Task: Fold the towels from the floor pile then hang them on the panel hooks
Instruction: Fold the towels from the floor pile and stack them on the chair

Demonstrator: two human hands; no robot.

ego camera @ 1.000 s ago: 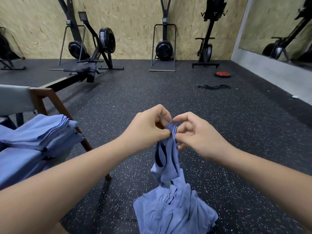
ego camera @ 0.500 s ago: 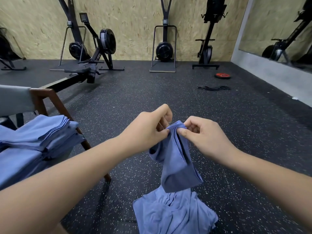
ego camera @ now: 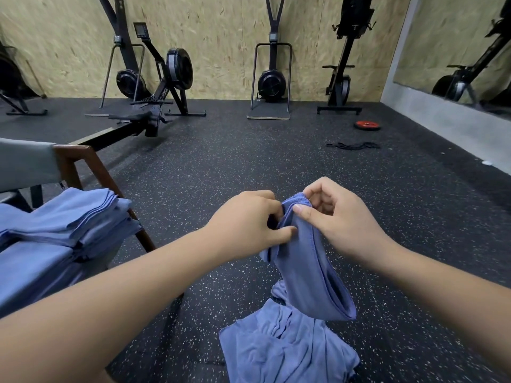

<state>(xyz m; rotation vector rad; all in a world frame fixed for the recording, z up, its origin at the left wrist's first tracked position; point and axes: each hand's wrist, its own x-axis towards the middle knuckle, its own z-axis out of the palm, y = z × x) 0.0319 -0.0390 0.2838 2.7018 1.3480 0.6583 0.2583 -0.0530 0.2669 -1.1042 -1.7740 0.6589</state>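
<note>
A left hand (ego camera: 249, 219) and right hand (ego camera: 340, 222) pinch the top edge of 1 blue towel (ego camera: 309, 272), fingers (ego camera: 304, 214) curled on the cloth, above the pile (ego camera: 284, 349) on the floor (ego camera: 249, 167). Folding appears just begun; next, the corners likely need spreading apart.

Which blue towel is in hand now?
The blue cloth towel pinched between left hand and right hand; the others lie in the crumpled floor pile or the folded stack on the wooden chair.
</note>
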